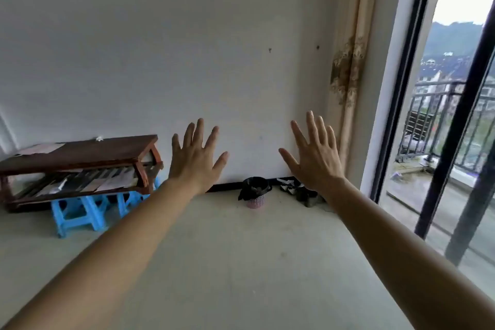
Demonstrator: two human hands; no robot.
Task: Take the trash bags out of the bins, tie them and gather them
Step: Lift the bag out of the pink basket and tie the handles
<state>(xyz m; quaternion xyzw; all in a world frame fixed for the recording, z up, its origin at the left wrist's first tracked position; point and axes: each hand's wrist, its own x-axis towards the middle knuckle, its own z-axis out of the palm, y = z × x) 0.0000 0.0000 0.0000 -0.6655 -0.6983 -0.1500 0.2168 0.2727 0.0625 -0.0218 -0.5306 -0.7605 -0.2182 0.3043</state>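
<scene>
**Bare hands up, first lined bin waiting at the wall**

You are holding your left hand (194, 158) and right hand (313, 161) up in front of you, backs toward the camera, every finger spread wide and gripping nothing. Beyond and between them, a small pink bin (255, 201) is standing on the floor (227, 249) against the wall (160, 48). Its black trash bag (254, 185) is draping over the rim, not yet lifted. Some shoes (290, 186) are lying just to its right, and a wooden bench (80, 153) is resting on blue stools (75, 211) well off to the left.

By the look of it, the job is only beginning, and you are facing this bin from well across the room. To do the step well, you are probably needing to walk in close and crouch. Gather the bag's overhanging edge all round the rim with both hands, then draw it straight up. Steady the light basket as you pull, so it is not tipping or riding up with the bag.
</scene>
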